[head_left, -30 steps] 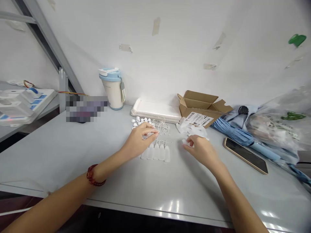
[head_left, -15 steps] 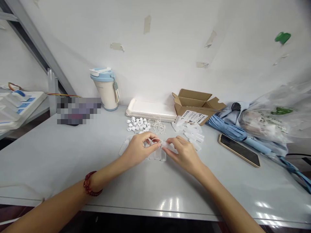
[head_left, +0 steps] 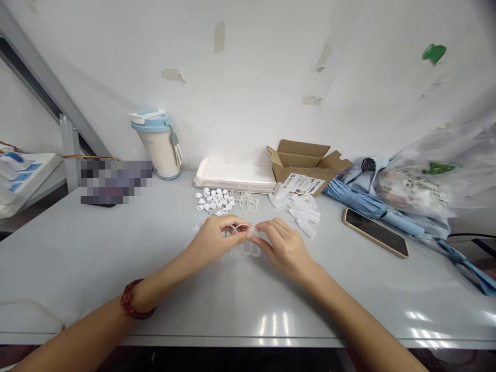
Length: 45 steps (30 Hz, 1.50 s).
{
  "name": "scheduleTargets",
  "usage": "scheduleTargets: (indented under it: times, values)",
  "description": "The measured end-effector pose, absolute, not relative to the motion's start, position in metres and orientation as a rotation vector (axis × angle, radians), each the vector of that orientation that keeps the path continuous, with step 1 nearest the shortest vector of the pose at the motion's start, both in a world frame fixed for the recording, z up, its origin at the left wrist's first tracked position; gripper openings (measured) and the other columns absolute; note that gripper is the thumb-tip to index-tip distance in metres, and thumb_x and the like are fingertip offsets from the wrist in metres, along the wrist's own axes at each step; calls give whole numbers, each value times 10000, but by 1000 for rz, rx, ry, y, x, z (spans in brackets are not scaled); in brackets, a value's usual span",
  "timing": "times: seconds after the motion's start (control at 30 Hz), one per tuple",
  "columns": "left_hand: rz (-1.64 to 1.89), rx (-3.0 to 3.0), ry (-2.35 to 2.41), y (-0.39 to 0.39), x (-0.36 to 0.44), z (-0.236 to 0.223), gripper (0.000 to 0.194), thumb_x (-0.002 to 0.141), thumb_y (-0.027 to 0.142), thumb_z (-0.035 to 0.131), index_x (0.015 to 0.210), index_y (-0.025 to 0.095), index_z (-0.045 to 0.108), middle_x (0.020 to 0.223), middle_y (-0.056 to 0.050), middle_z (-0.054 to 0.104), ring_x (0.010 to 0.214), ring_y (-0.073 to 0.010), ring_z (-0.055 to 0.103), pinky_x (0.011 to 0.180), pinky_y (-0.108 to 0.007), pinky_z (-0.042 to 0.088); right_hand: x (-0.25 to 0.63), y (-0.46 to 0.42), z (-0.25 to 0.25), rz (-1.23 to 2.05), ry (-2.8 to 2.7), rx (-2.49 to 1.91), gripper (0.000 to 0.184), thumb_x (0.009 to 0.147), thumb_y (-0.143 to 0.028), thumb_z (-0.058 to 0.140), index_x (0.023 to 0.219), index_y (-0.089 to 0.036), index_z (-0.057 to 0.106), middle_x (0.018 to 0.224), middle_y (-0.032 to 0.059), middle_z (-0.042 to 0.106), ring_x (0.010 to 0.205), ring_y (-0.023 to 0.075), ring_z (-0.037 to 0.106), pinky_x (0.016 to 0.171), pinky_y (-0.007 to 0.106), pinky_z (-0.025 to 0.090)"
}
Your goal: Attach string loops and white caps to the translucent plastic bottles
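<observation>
My left hand (head_left: pixel 213 235) pinches a thin pale cord (head_left: pixel 239 225), which curves up in a small loop beside its fingers. With thumb and fingers closed, my right hand (head_left: pixel 284 243) grips a small translucent plastic piece (head_left: pixel 253 232). The fingertips of both hands meet around that piece, and its exact shape is mostly covered. Under the hands lie more translucent pieces (head_left: pixel 248 251) side by side, partly hidden. Just beyond are a cluster of small white caps (head_left: pixel 215 200) and a tangle of pale cords (head_left: pixel 247 200). Loose translucent tube-like pieces (head_left: pixel 304 216) lie to the right.
A stack of white trays (head_left: pixel 236 175) stands against the wall beside an open cardboard box (head_left: pixel 302 173). A lidded tumbler (head_left: pixel 158 150) is at back left. Rightward lie a phone (head_left: pixel 375 232), a folded blue umbrella (head_left: pixel 356 199) and a plastic bag (head_left: pixel 414 186).
The camera view has shifted slightly, so most things appear further left. My fingertips have drawn closer together around the translucent piece.
</observation>
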<state>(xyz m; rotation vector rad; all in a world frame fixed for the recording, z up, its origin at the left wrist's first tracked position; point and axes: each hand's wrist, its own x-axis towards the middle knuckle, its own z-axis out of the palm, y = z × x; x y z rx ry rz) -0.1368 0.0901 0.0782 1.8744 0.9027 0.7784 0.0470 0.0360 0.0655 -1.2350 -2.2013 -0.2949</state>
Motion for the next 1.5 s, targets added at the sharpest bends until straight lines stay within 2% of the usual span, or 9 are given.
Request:
scheduleTargets:
  times: [0.2,0.47,0.6,0.7,0.83,0.93,1.0,1.17,1.5]
  values:
    - [761,1733,847,89,-136,81,114,743,295,668,786,193,693,802,-7,694,795,-169,613,728,-273,473,43,34,65,-294,-2105,-1157,119,919,-245,499,947,-154,571,797,82,666,690,173,573,593,267,460]
    - [720,1746,876,87,-138,82,154,741,336,670,759,183,678,731,1,659,691,-153,580,617,-256,446,38,31,67,-323,-2065,-1145,125,920,-244,504,966,-153,577,790,74,674,676,164,579,592,261,478]
    - [715,1797,895,86,-139,86,175,745,347,670,737,172,662,702,7,652,685,-149,574,633,-256,453,37,30,67,-335,-2092,-1122,127,912,-214,507,970,-133,585,761,77,672,643,160,571,564,261,461]
    - [723,1793,786,85,-139,87,171,780,336,642,820,171,665,801,-6,673,752,-153,604,686,-254,482,37,28,71,-124,-2023,-1173,143,902,-220,499,955,-124,591,731,71,654,608,151,556,530,258,438]
    - [825,1889,715,81,-136,86,176,841,294,573,958,186,646,903,-27,656,826,-160,609,707,-264,503,37,28,81,584,-1631,-1320,201,880,-329,524,961,-158,591,760,39,658,569,113,539,496,225,412]
    - [1051,2127,768,79,-135,83,205,828,254,595,1018,180,618,945,-51,633,847,-176,587,727,-302,499,38,31,88,969,-1385,-1287,248,859,-385,537,957,-164,592,804,44,671,574,105,512,524,236,414]
    - [1134,2296,727,78,-134,81,293,801,246,636,1079,172,585,1056,-81,607,960,-210,559,816,-354,484,40,34,89,1113,-1305,-1227,265,842,-397,555,949,-159,601,818,52,677,559,101,474,541,251,414]
    - [1029,2545,575,79,-132,75,540,766,217,692,1252,170,461,1264,-104,528,1182,-256,420,1006,-436,378,42,37,84,1339,-1210,-1101,256,823,-380,581,916,-151,647,815,58,674,557,98,451,551,249,407]
    - [1117,2607,557,82,-123,68,409,793,210,655,1171,148,512,1153,-96,591,1117,-254,451,969,-418,407,54,40,92,1184,-1460,-1336,255,843,-370,541,905,-154,662,790,42,670,568,111,502,591,268,430]
